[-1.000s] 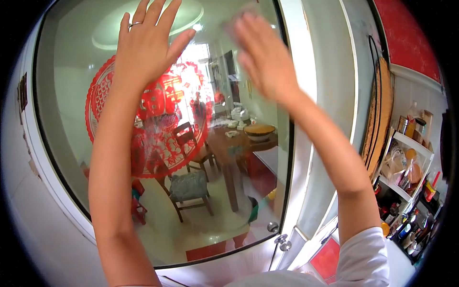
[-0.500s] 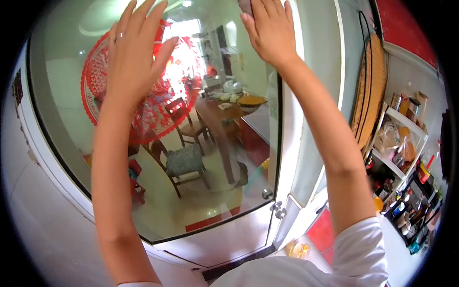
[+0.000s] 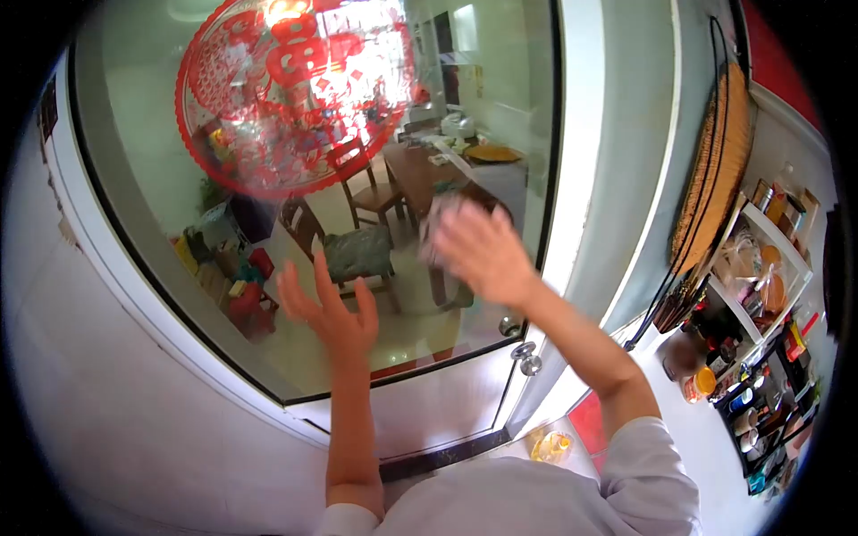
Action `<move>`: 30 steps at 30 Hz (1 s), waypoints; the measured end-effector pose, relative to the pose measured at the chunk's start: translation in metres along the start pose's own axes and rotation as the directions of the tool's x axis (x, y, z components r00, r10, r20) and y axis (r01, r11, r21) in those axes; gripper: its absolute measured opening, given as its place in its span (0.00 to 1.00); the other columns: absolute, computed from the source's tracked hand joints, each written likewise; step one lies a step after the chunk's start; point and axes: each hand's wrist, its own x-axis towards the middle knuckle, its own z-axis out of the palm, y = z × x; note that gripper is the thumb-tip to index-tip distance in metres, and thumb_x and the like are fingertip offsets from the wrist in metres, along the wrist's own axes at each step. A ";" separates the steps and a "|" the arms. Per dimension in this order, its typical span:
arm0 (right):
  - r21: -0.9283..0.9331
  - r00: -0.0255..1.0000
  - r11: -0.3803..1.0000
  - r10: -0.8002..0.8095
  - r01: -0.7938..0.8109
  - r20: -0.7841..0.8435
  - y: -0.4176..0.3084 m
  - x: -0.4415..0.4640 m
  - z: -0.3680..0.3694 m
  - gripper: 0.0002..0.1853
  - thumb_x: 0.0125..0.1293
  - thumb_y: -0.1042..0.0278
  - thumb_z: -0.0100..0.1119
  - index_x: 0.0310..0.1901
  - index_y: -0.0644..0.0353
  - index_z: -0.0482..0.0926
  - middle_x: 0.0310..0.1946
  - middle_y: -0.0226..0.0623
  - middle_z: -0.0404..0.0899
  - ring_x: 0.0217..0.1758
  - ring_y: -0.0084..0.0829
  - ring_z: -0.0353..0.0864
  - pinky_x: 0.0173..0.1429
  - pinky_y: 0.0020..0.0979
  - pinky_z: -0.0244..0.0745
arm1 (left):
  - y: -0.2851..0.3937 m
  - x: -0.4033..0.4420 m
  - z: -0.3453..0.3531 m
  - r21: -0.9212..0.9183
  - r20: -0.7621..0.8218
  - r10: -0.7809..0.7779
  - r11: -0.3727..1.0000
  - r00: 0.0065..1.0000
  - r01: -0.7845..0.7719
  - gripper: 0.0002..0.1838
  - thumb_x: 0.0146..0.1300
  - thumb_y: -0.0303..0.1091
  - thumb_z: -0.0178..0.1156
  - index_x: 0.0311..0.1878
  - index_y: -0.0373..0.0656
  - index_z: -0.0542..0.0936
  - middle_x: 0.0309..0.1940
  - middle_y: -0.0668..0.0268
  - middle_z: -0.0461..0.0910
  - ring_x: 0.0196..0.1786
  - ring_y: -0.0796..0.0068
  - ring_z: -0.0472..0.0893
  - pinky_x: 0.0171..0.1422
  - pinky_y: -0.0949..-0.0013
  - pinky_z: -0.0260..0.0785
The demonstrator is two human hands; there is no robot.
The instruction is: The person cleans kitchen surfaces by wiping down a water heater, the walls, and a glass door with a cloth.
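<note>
Glass (image 3: 500,80) fills the upper part of a white door (image 3: 429,406) in front of me. My right hand (image 3: 483,250), blurred by motion, presses a greyish cloth (image 3: 435,219) flat to the pane under its palm and fingers. Lower and to the left, my left hand (image 3: 335,313) is raised with its fingers spread and nothing in it; whether it touches the glass I cannot tell. A round red paper-cut decoration (image 3: 268,134) sits on the pane above both hands.
At the door's right edge is a round metal knob (image 3: 527,357). A yellow-filled bottle (image 3: 552,447) stands on the floor below. To the right are a shelf rack (image 3: 786,241) of jars and a woven mat (image 3: 715,170). Through the glass show chairs (image 3: 375,196) and a table.
Both hands have come down from the top of the pane. My right hand has brought the cloth down with it. My left hand has dropped below the red decoration, and the view has shifted.
</note>
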 end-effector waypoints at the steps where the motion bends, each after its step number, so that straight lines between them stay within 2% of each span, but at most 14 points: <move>1: -0.038 0.997 0.997 0.072 -0.072 -0.003 0.016 0.022 -0.011 0.33 0.65 0.60 0.58 0.73 0.49 0.65 0.77 0.39 0.56 0.81 0.44 0.51 0.80 0.53 0.40 | -0.001 -0.014 -0.001 0.030 0.009 -0.036 0.999 0.999 0.036 0.33 0.66 0.40 0.59 0.71 0.36 0.66 0.74 0.42 0.48 0.75 0.42 0.48 0.75 0.41 0.41; 3: -0.008 0.926 0.942 0.327 -0.334 -0.187 0.041 0.076 -0.038 0.32 0.68 0.63 0.54 0.73 0.54 0.63 0.76 0.46 0.57 0.79 0.51 0.53 0.77 0.58 0.47 | -0.004 -0.036 -0.002 0.036 0.008 -0.101 0.994 0.995 0.101 0.32 0.66 0.40 0.59 0.70 0.36 0.66 0.73 0.43 0.50 0.75 0.40 0.49 0.74 0.39 0.44; 6: 0.011 0.810 0.922 0.347 -0.388 -0.473 0.057 0.119 -0.039 0.29 0.67 0.67 0.56 0.69 0.64 0.67 0.71 0.51 0.62 0.75 0.57 0.57 0.75 0.51 0.54 | -0.010 -0.059 -0.008 0.017 0.030 -0.160 0.987 0.987 0.160 0.31 0.67 0.39 0.59 0.69 0.34 0.67 0.71 0.43 0.55 0.74 0.39 0.52 0.74 0.39 0.48; 8: 0.004 0.895 0.967 0.237 -0.255 -0.379 0.028 0.120 -0.028 0.32 0.62 0.68 0.60 0.68 0.62 0.67 0.70 0.50 0.64 0.74 0.55 0.59 0.74 0.52 0.55 | -0.014 -0.066 -0.011 0.001 0.064 -0.163 0.987 0.984 0.164 0.30 0.68 0.39 0.58 0.69 0.33 0.67 0.70 0.44 0.57 0.74 0.41 0.54 0.74 0.41 0.49; 9: 0.070 0.952 0.958 0.284 -0.277 -0.113 -0.001 0.119 -0.033 0.34 0.64 0.64 0.58 0.72 0.58 0.64 0.75 0.46 0.59 0.79 0.53 0.53 0.77 0.51 0.52 | -0.016 -0.066 -0.012 -0.048 0.041 -0.139 0.989 0.989 0.141 0.29 0.69 0.38 0.57 0.68 0.32 0.67 0.69 0.45 0.60 0.73 0.43 0.55 0.74 0.43 0.50; 11: 0.074 1.000 0.997 -0.003 0.003 -0.008 -0.041 0.078 0.013 0.32 0.66 0.63 0.55 0.72 0.53 0.65 0.76 0.41 0.59 0.80 0.48 0.53 0.79 0.50 0.49 | -0.020 -0.065 -0.016 -0.085 0.022 -0.121 0.989 0.992 0.122 0.28 0.70 0.37 0.56 0.68 0.31 0.67 0.68 0.45 0.62 0.73 0.44 0.57 0.74 0.45 0.51; 13: 0.259 0.954 0.935 -0.278 0.241 0.116 -0.076 0.042 0.037 0.29 0.68 0.64 0.49 0.72 0.50 0.66 0.76 0.37 0.58 0.82 0.39 0.49 0.81 0.44 0.47 | -0.016 -0.064 -0.023 -0.178 -0.004 -0.196 0.965 0.981 0.192 0.26 0.70 0.36 0.56 0.67 0.30 0.68 0.67 0.47 0.64 0.70 0.47 0.61 0.72 0.48 0.53; 16: 0.485 0.873 0.835 -0.417 0.258 0.253 -0.090 0.028 0.039 0.31 0.66 0.64 0.50 0.73 0.50 0.66 0.76 0.36 0.59 0.81 0.36 0.52 0.79 0.42 0.50 | -0.016 -0.071 -0.032 -0.167 -0.017 -0.269 0.950 0.963 0.262 0.26 0.69 0.34 0.56 0.65 0.29 0.69 0.67 0.47 0.63 0.68 0.49 0.62 0.71 0.50 0.54; 18: 0.266 0.889 0.880 -0.438 0.394 0.135 -0.077 0.042 0.031 0.32 0.64 0.66 0.52 0.72 0.50 0.67 0.75 0.36 0.60 0.79 0.40 0.56 0.75 0.47 0.54 | -0.016 -0.080 -0.036 -0.160 -0.015 -0.304 0.941 0.952 0.298 0.26 0.69 0.34 0.56 0.65 0.29 0.69 0.67 0.48 0.63 0.68 0.49 0.61 0.71 0.51 0.54; 20: -0.031 0.963 0.989 -0.137 0.147 0.231 -0.050 0.113 -0.011 0.31 0.64 0.65 0.54 0.72 0.51 0.67 0.75 0.35 0.61 0.78 0.44 0.56 0.74 0.52 0.55 | -0.019 -0.088 -0.042 -0.139 -0.016 -0.350 0.929 0.937 0.344 0.25 0.68 0.33 0.57 0.65 0.29 0.69 0.67 0.48 0.62 0.68 0.50 0.61 0.70 0.52 0.55; 22: 0.105 0.987 0.989 0.112 -0.100 -0.117 -0.036 0.142 -0.019 0.31 0.64 0.67 0.54 0.71 0.54 0.67 0.76 0.32 0.58 0.80 0.40 0.52 0.77 0.49 0.52 | -0.017 -0.093 -0.040 -0.182 0.005 -0.376 0.911 0.927 0.370 0.25 0.68 0.33 0.56 0.65 0.30 0.69 0.67 0.48 0.62 0.68 0.51 0.60 0.70 0.52 0.55; 26: 0.121 0.996 0.992 0.053 -0.043 -0.078 -0.070 0.140 0.013 0.30 0.66 0.63 0.56 0.71 0.55 0.67 0.75 0.35 0.60 0.80 0.43 0.52 0.77 0.52 0.50 | -0.013 -0.100 -0.042 -0.197 0.009 -0.390 0.902 0.921 0.384 0.25 0.68 0.33 0.56 0.65 0.30 0.69 0.67 0.48 0.61 0.67 0.51 0.61 0.70 0.53 0.55; 28: 0.346 0.978 0.917 -0.211 0.196 0.005 -0.104 0.110 0.038 0.32 0.63 0.66 0.58 0.70 0.58 0.66 0.76 0.34 0.59 0.81 0.40 0.51 0.78 0.48 0.52 | -0.007 -0.102 -0.045 -0.296 0.026 -0.430 0.859 0.903 0.417 0.26 0.68 0.32 0.55 0.66 0.29 0.66 0.67 0.47 0.61 0.68 0.52 0.61 0.71 0.53 0.55; 30: 0.274 0.961 0.925 -0.278 0.263 0.016 -0.129 0.092 0.041 0.31 0.63 0.66 0.57 0.70 0.58 0.67 0.76 0.34 0.59 0.81 0.38 0.51 0.78 0.46 0.52 | 0.000 -0.098 -0.048 -0.378 0.063 -0.432 0.824 0.900 0.422 0.27 0.70 0.33 0.53 0.68 0.31 0.64 0.67 0.48 0.61 0.68 0.53 0.62 0.71 0.53 0.56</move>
